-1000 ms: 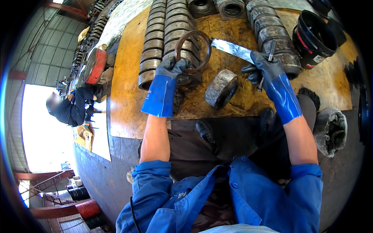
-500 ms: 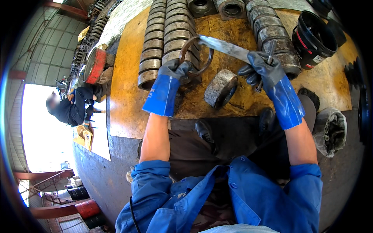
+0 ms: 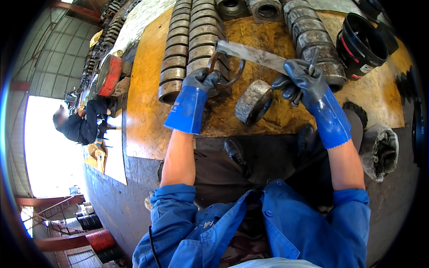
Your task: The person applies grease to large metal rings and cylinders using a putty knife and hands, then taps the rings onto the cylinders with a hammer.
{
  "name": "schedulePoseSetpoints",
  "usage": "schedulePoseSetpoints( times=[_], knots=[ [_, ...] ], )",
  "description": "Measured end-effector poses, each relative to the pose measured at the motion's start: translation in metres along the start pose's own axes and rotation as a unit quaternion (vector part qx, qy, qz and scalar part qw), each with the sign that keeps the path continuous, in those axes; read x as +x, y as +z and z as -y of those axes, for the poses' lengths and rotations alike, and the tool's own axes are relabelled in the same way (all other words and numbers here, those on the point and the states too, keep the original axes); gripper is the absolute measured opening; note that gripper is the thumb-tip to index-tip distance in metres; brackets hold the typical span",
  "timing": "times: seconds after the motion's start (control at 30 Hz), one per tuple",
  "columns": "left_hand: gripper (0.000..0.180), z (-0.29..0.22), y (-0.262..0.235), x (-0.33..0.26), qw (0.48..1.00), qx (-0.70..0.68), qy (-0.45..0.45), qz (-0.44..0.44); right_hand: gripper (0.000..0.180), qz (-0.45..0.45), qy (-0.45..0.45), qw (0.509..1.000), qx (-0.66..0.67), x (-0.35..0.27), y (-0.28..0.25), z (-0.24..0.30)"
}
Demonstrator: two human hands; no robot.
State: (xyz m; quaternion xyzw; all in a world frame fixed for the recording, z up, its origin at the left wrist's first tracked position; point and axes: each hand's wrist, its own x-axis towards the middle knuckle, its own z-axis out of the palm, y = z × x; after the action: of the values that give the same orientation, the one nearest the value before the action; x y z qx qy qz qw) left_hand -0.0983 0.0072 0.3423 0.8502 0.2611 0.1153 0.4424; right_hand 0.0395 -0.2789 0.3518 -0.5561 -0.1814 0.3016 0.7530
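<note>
My left hand (image 3: pixel 199 85), in a blue and black rubber glove, is closed on the near left side of a thin brown ring (image 3: pixel 241 73) held above the board. My right hand (image 3: pixel 307 82), gloved alike, grips a long flat metal blade (image 3: pixel 257 54) that points left, its far end lying over the ring's upper rim. A slim metal rod (image 3: pixel 314 58) also sticks out of the right fist, above and below it. Between my hands a thick, worn steel ring (image 3: pixel 253 103) lies tilted on the oily board (image 3: pixel 152 96).
Two rows of steel rings (image 3: pixel 174 51) stand beyond my left hand, another row (image 3: pixel 313 35) beyond my right. A black bucket (image 3: pixel 363 47) is at the right, a fur-lined grey item (image 3: pixel 380 152) nearer. Far left, a person (image 3: pixel 80 123) sits near a red-rimmed wheel (image 3: pixel 110 76).
The blade's far end has swung slightly left and across the brown ring's upper rim. My left hand and the ring have barely moved.
</note>
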Motion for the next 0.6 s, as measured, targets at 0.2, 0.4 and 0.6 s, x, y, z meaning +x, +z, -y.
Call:
schedulePoseSetpoints(
  times=[0.2,0.4,0.6],
  knots=[
    [0.023,-0.037,-0.020,-0.006,0.958,-0.258,-0.121,0.029,0.041,-0.126,0.006,0.989,0.077,0.005,-0.020,0.002],
    [0.024,-0.016,-0.015,-0.005,0.909,-0.406,-0.066,0.068,0.042,-0.067,0.101,0.991,0.056,0.004,-0.023,-0.006],
    [0.028,0.008,0.010,-0.002,0.736,-0.632,-0.088,0.226,0.036,-0.007,0.078,0.992,0.099,0.006,-0.010,-0.003]
  ],
)
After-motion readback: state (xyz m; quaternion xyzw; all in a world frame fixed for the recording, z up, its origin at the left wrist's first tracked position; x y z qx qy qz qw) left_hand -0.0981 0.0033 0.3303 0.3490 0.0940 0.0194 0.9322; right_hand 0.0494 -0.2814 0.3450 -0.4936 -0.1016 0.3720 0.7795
